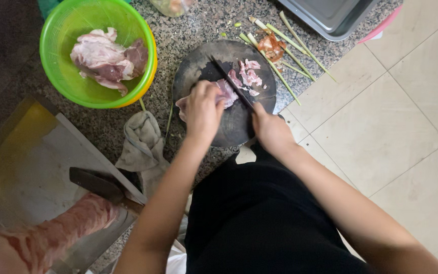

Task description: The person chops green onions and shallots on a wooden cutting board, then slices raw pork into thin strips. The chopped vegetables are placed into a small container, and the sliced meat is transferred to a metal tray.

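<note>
Dark steel, the knife (231, 83) lies with its long axis from five o'clock to eleven o'clock across the round chopping board (198, 63), tip toward eleven. The right hand (270, 131) grips its handle at the board's five o'clock edge. The left hand (204, 110), fingers curled, presses the pink meat (227, 93) touching the blade's left side, slices (250, 76) lying right.

Soft daylight, brightest on the floor tiles (381, 127) at 3 o'clock; dim toward 10 o'clock. Blurred meat (41, 241) at 8 o'clock. Edges bend slightly, no hard glare.
</note>
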